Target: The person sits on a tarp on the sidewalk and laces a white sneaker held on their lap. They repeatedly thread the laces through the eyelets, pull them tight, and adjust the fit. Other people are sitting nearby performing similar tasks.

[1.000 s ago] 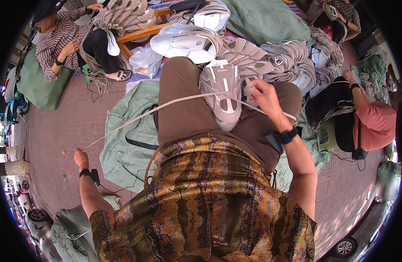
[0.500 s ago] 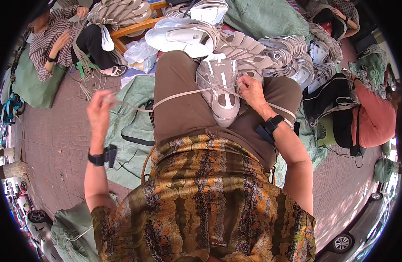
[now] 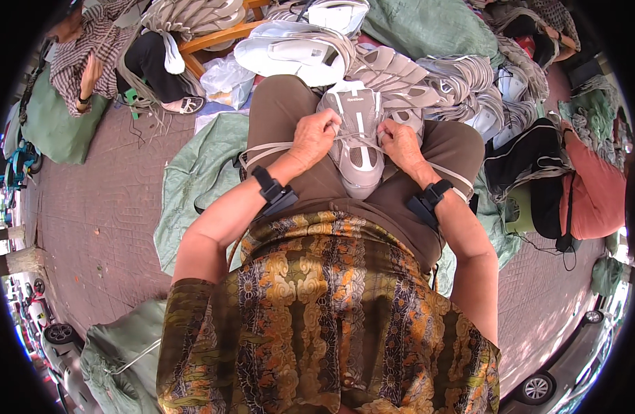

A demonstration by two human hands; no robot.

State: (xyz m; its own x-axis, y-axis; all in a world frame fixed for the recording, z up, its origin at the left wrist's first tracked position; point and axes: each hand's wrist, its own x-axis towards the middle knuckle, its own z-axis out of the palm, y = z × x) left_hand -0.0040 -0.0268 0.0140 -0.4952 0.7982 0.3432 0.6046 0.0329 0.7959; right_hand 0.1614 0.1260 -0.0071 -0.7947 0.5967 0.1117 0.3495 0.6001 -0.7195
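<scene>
A taupe sneaker upper (image 3: 362, 165) with white stripes rests between my thighs, its rounded toe toward me. Pale shoelace (image 3: 359, 141) crosses over its front in thin strands. At the upper's left edge my left hand (image 3: 315, 141) is closed, fingertips pinching the lace; the exact grip is partly hidden. My right hand (image 3: 402, 145) pinches lace at the right edge, with its fingertips against the upper. Loose lace trails over both of my thighs. Each of my wrists wears a black band with a small block.
Stacked taupe uppers (image 3: 386, 76) and white-lined pieces (image 3: 290, 52) lie beyond my knees. A green sheet (image 3: 186, 200) spreads under me. Co-workers sit at far left (image 3: 90, 62) and right (image 3: 593, 186). Full green sacks (image 3: 65, 127) stand around; a parked car (image 3: 559, 372) is at lower right.
My left hand has come in from far out at the left, where it held the lace stretched, to the upper's left edge. My right hand stays at the right edge.
</scene>
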